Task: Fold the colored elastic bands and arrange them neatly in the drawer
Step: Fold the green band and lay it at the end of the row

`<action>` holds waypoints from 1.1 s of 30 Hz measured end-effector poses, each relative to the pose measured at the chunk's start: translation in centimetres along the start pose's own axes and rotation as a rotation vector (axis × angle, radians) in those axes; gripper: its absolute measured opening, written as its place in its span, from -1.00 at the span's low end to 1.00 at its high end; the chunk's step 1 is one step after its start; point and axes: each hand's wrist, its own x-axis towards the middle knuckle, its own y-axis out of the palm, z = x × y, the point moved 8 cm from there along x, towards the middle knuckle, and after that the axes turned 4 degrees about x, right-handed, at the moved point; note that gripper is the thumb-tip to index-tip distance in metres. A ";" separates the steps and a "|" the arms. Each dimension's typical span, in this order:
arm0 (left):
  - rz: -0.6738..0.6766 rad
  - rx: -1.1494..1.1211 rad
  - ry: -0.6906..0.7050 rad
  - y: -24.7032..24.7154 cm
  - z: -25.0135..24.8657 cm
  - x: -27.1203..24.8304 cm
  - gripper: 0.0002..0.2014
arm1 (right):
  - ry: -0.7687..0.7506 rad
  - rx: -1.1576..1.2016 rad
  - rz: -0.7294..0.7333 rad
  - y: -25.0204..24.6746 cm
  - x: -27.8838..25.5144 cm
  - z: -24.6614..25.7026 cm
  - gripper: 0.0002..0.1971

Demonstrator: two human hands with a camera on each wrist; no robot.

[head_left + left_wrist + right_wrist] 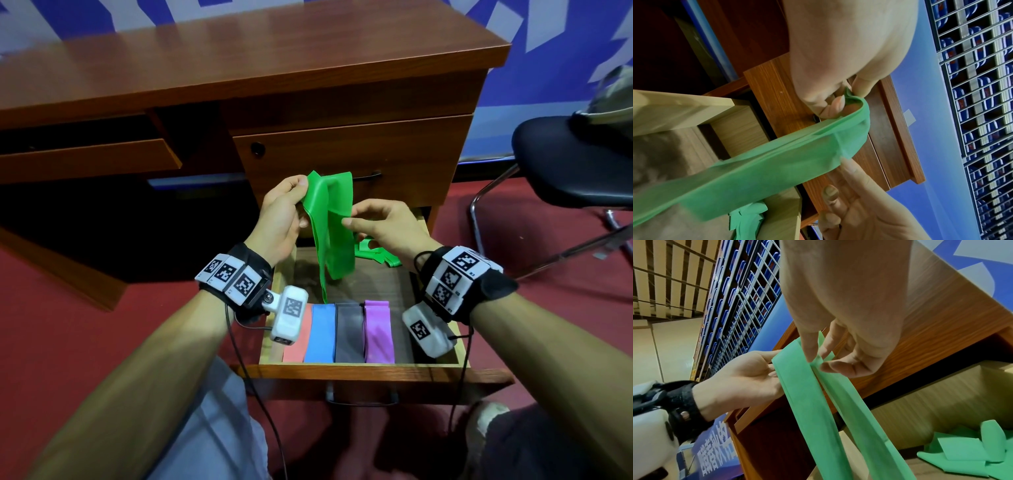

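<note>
A green elastic band (334,222) hangs doubled over the open drawer (359,370). My left hand (284,212) pinches its top fold between thumb and fingers (838,104). My right hand (383,222) pinches the band's right edge lower down (818,360). The band's loose ends dangle into the drawer (735,178). Folded pink (297,346), blue (321,334), grey (349,334) and purple (378,332) bands lie side by side at the drawer's front. More green band (373,253) lies crumpled at the drawer's back right (972,451).
The wooden desk (239,68) stands behind, with a closed upper drawer (352,157) just above the open one. A black chair (575,161) is at the right. Red carpet (120,325) covers the floor. My legs are below the drawer front.
</note>
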 end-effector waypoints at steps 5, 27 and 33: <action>-0.043 0.017 0.009 -0.4 -0.3 -0.1 -0.84 | 0.032 0.045 -0.010 0.2 0.2 -0.2 -0.84; -0.061 0.636 0.268 0.6 -1.2 -1.2 -0.92 | 0.023 0.170 -0.091 -1.8 1.4 0.5 -0.95; -0.058 0.537 0.140 0.9 0.3 -1.2 -0.90 | 0.094 0.135 0.022 -0.3 1.3 -0.5 -0.91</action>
